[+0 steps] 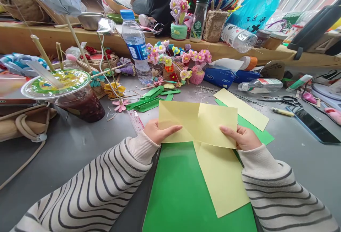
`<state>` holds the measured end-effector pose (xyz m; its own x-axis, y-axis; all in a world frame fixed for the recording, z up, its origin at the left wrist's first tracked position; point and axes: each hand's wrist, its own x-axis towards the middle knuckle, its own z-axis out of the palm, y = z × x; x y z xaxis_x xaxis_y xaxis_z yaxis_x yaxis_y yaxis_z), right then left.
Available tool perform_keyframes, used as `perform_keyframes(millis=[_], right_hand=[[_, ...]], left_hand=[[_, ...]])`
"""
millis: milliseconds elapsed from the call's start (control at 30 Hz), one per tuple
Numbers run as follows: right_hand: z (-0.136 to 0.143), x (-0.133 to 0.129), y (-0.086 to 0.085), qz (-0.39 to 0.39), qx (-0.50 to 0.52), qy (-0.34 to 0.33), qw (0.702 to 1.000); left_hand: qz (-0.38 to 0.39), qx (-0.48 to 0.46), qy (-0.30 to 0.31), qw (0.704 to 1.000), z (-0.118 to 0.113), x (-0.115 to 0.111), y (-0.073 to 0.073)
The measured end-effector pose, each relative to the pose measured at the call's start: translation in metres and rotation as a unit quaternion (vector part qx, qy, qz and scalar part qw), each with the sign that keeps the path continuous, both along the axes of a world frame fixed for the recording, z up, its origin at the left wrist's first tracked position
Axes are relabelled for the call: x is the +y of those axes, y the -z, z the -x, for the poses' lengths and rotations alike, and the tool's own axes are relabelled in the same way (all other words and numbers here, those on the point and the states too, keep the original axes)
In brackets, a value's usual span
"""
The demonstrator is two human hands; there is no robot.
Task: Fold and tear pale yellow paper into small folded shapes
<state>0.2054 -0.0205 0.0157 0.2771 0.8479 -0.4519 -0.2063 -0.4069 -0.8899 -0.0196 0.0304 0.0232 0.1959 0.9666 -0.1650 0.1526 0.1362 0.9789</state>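
Between my two hands I hold up a sheet of pale yellow paper with a crease down its middle. My left hand pinches its left end, thumb on the near face and fingers behind. My right hand grips the right end in the same way. Beneath it, another yellow paper strip lies slanted on a large green sheet. Behind the held paper, a further yellow strip rests on a smaller green piece. Folded green paper strips are piled beyond my left hand.
On the right lie scissors, a box cutter and a phone. A lidded drink cup stands at left. A water bottle, crocheted flowers and a tissue pack line the back, below a crowded shelf.
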Motion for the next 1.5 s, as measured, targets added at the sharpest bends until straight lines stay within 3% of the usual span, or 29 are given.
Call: perform_keyframes(millis=[700, 800, 967, 1033, 1100, 1200, 1300, 1367, 1433, 1500], right_hand=[[0.005, 0.001, -0.008, 0.032, 0.045, 0.014, 0.998], [0.005, 0.001, -0.007, 0.029, 0.043, 0.017, 0.999], [0.003, 0.001, -0.006, -0.006, -0.002, 0.031, 0.999], [0.002, 0.000, -0.006, -0.031, -0.037, 0.031, 0.998], [0.001, -0.001, -0.008, -0.042, -0.082, 0.031, 0.995], [0.000, -0.001, -0.008, -0.045, -0.121, 0.013, 0.992], [0.000, -0.001, -0.006, -0.046, -0.142, -0.022, 0.989], [-0.001, -0.001, -0.004, -0.045, -0.167, -0.046, 0.984], [-0.002, -0.001, -0.003, -0.041, -0.180, -0.072, 0.980], [-0.003, 0.000, -0.001, -0.031, -0.182, -0.096, 0.978]], left_hand=[[-0.115, 0.044, 0.011, 0.992, 0.003, -0.002, 0.005], [-0.095, 0.046, 0.013, 0.994, 0.002, -0.003, 0.003], [0.008, 0.006, 0.014, 1.000, 0.000, -0.001, 0.001], [0.033, 0.012, 0.043, 0.998, 0.003, 0.002, -0.002], [0.051, 0.054, 0.110, 0.991, 0.009, 0.006, -0.009], [0.045, 0.147, 0.213, 0.965, 0.029, 0.011, -0.027], [-0.107, 0.317, 0.156, 0.929, 0.055, 0.010, -0.036], [-0.223, 0.449, 0.108, 0.859, 0.073, 0.005, -0.030], [-0.328, 0.488, 0.153, 0.794, 0.088, -0.003, -0.014], [-0.382, 0.498, 0.198, 0.753, 0.100, -0.013, 0.005]])
